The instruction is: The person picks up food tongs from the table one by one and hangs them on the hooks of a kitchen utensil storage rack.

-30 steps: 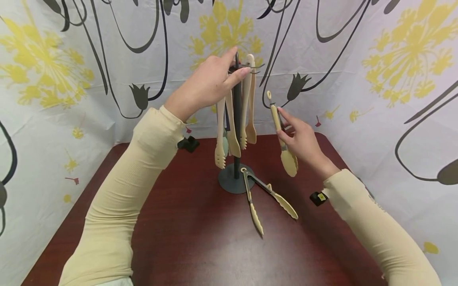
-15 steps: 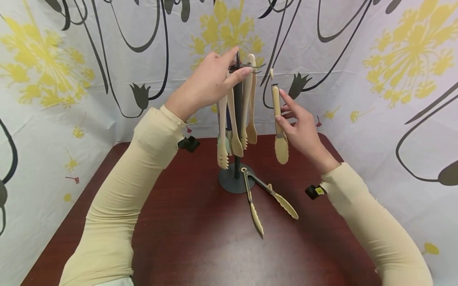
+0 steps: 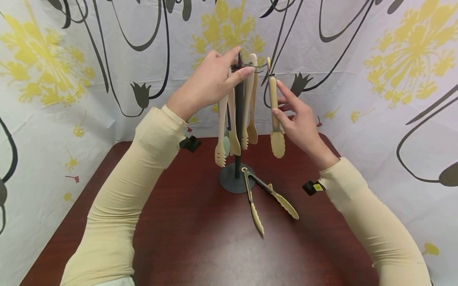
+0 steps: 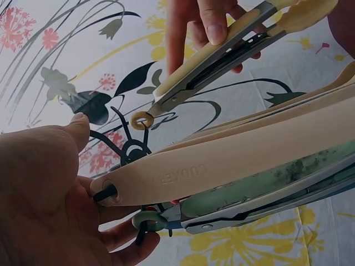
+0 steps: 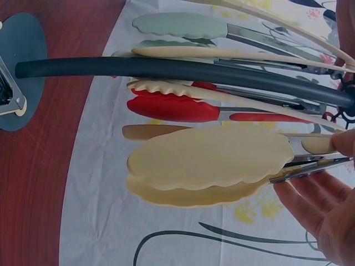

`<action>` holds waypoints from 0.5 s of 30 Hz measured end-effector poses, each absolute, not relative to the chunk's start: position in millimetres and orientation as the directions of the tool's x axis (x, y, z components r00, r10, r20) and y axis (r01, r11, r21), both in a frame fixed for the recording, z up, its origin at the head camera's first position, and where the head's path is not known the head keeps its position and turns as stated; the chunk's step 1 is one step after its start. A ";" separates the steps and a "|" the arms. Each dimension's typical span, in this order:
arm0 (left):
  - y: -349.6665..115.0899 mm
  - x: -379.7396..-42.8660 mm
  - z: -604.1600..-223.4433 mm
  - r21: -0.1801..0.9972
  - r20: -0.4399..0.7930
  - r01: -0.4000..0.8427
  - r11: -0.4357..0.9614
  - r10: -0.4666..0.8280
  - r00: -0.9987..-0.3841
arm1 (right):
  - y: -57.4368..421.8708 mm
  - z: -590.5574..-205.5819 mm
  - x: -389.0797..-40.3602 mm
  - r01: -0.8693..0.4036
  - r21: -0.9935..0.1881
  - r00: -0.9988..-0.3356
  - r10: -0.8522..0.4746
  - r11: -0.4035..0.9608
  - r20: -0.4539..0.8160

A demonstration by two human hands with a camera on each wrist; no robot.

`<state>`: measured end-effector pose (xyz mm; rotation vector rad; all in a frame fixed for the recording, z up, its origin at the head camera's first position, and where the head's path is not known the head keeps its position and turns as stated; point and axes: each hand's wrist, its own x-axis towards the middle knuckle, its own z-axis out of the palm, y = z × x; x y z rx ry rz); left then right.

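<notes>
My right hand [image 3: 298, 119] pinches a pair of cream-tipped kitchen tongs [image 3: 277, 144] by the handles, heads hanging down. In the left wrist view, the tongs' pull ring [image 4: 142, 120] is at the tip of a hook; whether it is threaded on cannot be told. My left hand [image 3: 211, 81] holds the top of the black utensil stand [image 3: 237, 163], thumb and fingers around its hooks. Beige utensils [image 3: 220, 154] hang there, among them a slotted toothed server and spoons. Red tongs [image 5: 172, 109] and green tongs [image 5: 180, 25] also hang, seen in the right wrist view.
A second pair of cream-tipped tongs [image 3: 257, 219] lies spread on the dark red table [image 3: 186, 234], its ring end against the stand's round base [image 3: 229, 184]. Patterned fabric [image 3: 107, 71] surrounds the table at the back and sides.
My right hand has raised the tongs and brought them left, from tilted to nearly upright, up to the hooks. The hanging utensils have swung slightly. My left hand has barely moved.
</notes>
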<state>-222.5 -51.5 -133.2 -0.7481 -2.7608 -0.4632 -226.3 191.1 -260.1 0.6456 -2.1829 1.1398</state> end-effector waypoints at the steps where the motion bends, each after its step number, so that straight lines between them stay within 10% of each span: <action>1: -51.2 -222.5 -133.2 0.237 0.308 0.521 0.820 0.445 -0.841 | 190.7 -260.1 -226.6 -0.651 -0.558 -0.709 -0.148 0.515 0.689; 15: -51.9 -222.8 -133.5 0.229 0.309 0.522 0.822 0.447 -0.840 | 183.2 -266.2 -230.6 -0.660 -0.548 -0.703 -0.167 0.514 0.691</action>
